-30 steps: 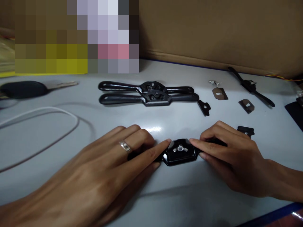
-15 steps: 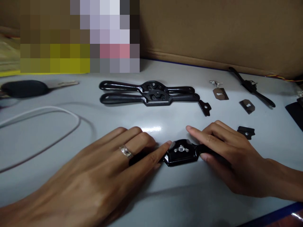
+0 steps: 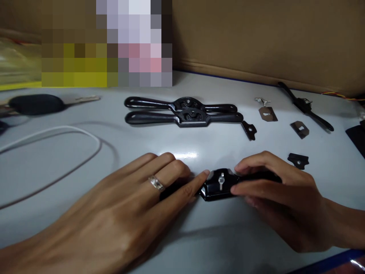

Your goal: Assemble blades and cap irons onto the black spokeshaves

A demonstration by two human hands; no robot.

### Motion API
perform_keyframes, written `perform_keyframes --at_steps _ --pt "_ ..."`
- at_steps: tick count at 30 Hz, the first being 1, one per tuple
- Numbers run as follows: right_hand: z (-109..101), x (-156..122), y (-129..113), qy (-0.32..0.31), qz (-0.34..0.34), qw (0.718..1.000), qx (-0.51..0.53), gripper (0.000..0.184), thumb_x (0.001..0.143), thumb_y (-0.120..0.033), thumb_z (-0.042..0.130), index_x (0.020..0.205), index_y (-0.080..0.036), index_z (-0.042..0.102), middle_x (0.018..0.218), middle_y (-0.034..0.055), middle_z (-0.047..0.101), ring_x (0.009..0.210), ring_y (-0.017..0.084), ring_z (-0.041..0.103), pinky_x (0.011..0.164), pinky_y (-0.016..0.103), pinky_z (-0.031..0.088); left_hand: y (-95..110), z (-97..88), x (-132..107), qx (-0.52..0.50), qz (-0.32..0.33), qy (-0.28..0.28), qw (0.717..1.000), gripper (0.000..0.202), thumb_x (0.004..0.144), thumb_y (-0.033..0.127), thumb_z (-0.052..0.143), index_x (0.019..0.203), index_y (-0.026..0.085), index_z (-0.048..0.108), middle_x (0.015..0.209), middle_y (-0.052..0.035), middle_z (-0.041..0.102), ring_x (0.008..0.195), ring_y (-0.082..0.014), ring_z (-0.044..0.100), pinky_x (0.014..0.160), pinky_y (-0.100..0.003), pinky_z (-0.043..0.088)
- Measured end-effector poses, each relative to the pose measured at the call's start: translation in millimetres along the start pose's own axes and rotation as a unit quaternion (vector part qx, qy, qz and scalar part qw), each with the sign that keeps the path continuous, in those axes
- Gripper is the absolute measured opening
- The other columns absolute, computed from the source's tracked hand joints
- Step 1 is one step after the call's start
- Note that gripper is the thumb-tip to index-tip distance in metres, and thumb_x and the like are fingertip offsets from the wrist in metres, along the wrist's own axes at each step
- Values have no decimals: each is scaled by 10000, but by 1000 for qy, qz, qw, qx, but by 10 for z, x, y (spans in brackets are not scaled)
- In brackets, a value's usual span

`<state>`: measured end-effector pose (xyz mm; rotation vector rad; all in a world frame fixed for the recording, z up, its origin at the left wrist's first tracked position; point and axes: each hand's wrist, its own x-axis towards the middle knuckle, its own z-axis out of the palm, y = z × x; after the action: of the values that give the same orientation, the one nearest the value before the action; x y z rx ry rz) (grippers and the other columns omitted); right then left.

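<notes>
A black spokeshave [image 3: 212, 193] lies on the grey table in front of me. My left hand [image 3: 131, 205], a ring on one finger, is closed over its left handle, with the index fingertip against the body. My right hand [image 3: 288, 201] is closed around the right end of the body and the start of the right handle. A silver wing screw [image 3: 221, 182] sits on the middle of the body, its wings pointing toward and away from me. Both handles are partly hidden by my hands.
Farther back lie two spokeshave bodies [image 3: 159, 118], black cap plates [image 3: 249, 130] [image 3: 298, 160], steel blades [image 3: 268, 114] [image 3: 299, 129], and loose wing screws [image 3: 262, 101]. Another spokeshave [image 3: 305, 106] is at the back right. A white cable [image 3: 98, 142] and a black key [image 3: 37, 104] are leftward.
The wing screw has turned from lying crosswise to pointing lengthwise. My right hand's fingers have come down from above the body onto its right end. My left hand stays put.
</notes>
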<state>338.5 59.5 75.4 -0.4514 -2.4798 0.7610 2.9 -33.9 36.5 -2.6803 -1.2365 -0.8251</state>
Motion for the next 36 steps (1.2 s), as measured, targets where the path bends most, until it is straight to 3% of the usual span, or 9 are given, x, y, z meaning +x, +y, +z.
perform_keyframes --at_steps 4,8,15,21,24,26,28,33,36 --pt "-4 16 -18 -25 20 999 -26 596 1187 -70 643 1777 -151 657 1521 190 852 1408 264 855 1196 406 756 -5 -7 9 -17 -6 -1 1000 501 1278 122 591 1730 272 748 1129 -34 820 953 -264 757 835 -440 627" --pt "11 24 -41 -42 6 996 -75 646 1215 -60 586 1858 -115 611 1555 212 848 1413 264 837 1210 406 744 8 -5 19 -11 -6 -2 1000 459 1293 123 577 1695 256 755 1163 -40 818 1006 -269 753 866 -445 624" --pt "35 15 -1 -45 -5 992 -115 629 1177 -19 574 1775 -171 695 1537 200 845 1380 263 832 1144 428 761 9 -4 4 -5 3 3 1000 423 1310 121 573 1669 230 768 1146 -35 801 1012 -263 757 889 -430 637" --pt "-21 64 -11 -4 30 999 -18 300 1140 -12 645 1212 -252 810 1401 123 865 1143 207 879 977 339 759 -26 18 -13 -23 -6 2 1000 522 1278 115 600 1763 259 728 1154 -53 819 1016 -281 773 895 -449 646" --pt "-31 79 -21 -16 40 999 -4 458 1118 -11 642 1484 -236 801 1406 128 876 1208 230 891 1042 361 771 -24 22 -2 -28 -10 -8 1000 518 1283 110 575 1745 269 745 1154 -46 813 995 -274 775 890 -442 637" --pt "-16 71 -22 -35 30 999 -22 696 1115 0 597 1760 -242 693 1473 138 876 1309 250 880 1097 399 771 -17 20 14 -29 -11 -7 999 515 1275 107 588 1732 275 758 1161 -43 814 986 -274 777 882 -437 624" --pt "1 54 -18 -50 22 997 -54 783 1125 10 566 1857 -261 628 1551 152 861 1381 259 861 1126 427 766 -8 13 34 -28 -13 -4 1000 485 1274 107 600 1692 274 780 1160 -39 814 987 -275 775 881 -435 613" --pt "-3 42 -7 -54 14 995 -81 629 1144 10 570 1707 -208 747 1572 199 845 1412 265 847 1095 422 769 3 -5 35 -27 -8 -6 1000 445 1301 121 556 1649 271 787 1119 -20 799 939 -264 737 860 -452 601" --pt "-21 65 -18 -29 33 999 -10 356 1101 -4 636 1288 -227 840 1448 142 852 1214 221 875 979 343 754 -7 0 4 -27 -8 0 1000 516 1272 111 587 1733 270 753 1147 -35 808 989 -272 770 886 -454 638"
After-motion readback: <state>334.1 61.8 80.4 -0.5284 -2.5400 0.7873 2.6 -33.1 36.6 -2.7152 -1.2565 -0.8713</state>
